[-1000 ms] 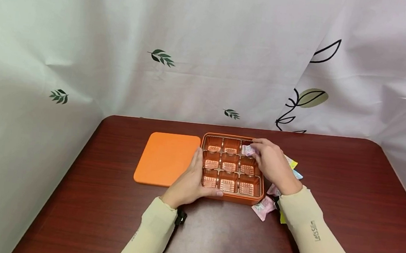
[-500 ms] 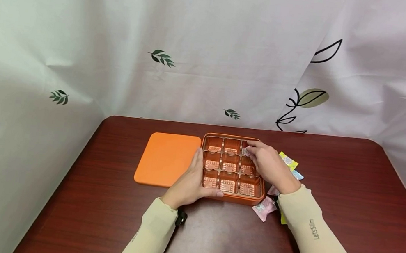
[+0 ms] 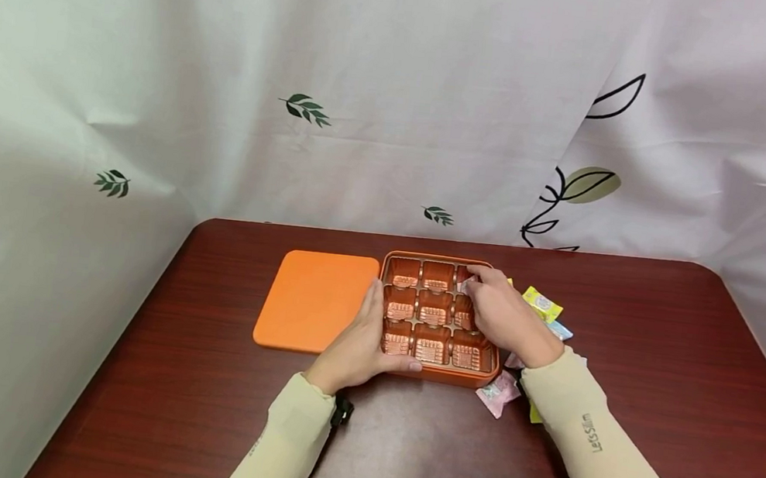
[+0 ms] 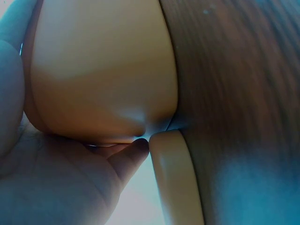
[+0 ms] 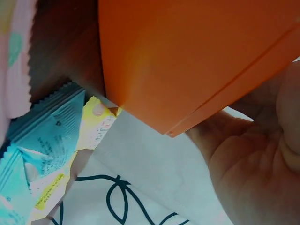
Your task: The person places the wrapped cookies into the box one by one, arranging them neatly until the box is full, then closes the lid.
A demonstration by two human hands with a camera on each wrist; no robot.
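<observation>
An open orange box (image 3: 459, 377) holds a copper-coloured tray (image 3: 416, 305) with rows of square compartments. My left hand (image 3: 359, 349) rests against the box's near left corner, fingers straight along its left side and thumb along the front. In the left wrist view, a fingertip (image 4: 140, 146) lies between the box and its lid. At the back right compartment, my right hand (image 3: 508, 314) pinches a pink wrapped candy (image 3: 465, 286), mostly hidden by the fingers. In the right wrist view, this hand (image 5: 253, 164) reaches over the box wall (image 5: 187, 61), its fingertips out of sight.
The flat orange lid (image 3: 313, 302) lies left of the box. Right of it, partly under my right forearm, are several wrapped candies: yellow (image 3: 543, 304), blue (image 3: 560, 331) and pink (image 3: 498, 394). A white curtain (image 3: 368, 113) hangs behind the dark red table (image 3: 657, 361).
My right hand has shifted slightly left and down into the back right compartment with the pink candy, which shows less now. The left hand and box keep their place.
</observation>
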